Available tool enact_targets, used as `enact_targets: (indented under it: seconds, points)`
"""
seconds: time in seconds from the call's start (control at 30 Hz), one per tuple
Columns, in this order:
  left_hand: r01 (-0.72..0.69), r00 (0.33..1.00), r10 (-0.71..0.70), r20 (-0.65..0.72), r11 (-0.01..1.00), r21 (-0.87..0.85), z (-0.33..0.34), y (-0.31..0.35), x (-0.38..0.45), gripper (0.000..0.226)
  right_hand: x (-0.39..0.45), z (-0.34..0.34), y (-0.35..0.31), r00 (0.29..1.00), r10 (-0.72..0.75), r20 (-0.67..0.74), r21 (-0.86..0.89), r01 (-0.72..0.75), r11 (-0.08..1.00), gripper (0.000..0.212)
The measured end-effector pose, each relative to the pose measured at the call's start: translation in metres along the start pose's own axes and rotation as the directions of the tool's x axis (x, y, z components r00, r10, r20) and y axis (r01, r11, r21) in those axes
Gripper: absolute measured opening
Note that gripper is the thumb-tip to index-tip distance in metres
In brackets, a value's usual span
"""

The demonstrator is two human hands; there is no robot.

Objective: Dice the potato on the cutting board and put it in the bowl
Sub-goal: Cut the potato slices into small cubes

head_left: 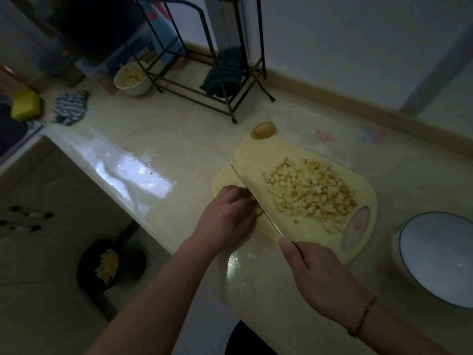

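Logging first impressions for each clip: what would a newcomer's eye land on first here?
The pale pile of diced potato on the yellow cutting board, with the broad knife held by the right hand beside it. The left hand steadies a piece against the blade; an empty white bowl waits at right.

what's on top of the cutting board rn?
On the cutting board: a pile of diced potato, the knife blade, and the left hand holding a potato piece, mostly hidden under its fingers. A whole potato sits at the far edge.
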State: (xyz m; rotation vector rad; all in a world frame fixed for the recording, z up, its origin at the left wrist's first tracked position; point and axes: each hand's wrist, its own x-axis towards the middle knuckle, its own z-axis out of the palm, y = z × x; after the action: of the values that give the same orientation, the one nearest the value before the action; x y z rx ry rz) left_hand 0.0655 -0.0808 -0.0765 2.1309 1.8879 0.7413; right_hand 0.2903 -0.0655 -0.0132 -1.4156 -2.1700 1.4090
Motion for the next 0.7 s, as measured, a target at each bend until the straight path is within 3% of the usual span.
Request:
enact_targets:
  seconds: [0.53,0.7]
  points:
    - [-0.054,0.996,0.052,-0.073,0.998,-0.018,0.002,-0.005,0.0,0.025,0.023,0.003,-0.003,0.998,0.034,0.06,-0.056,-0.03,0.998,0.056]
    - [-0.045,0.996,0.044,-0.077,0.999,-0.017,0.005,-0.008,-0.002,0.024,0.027,-0.008,0.007,0.976,0.184,0.113,0.16,-0.201,0.966,0.06]
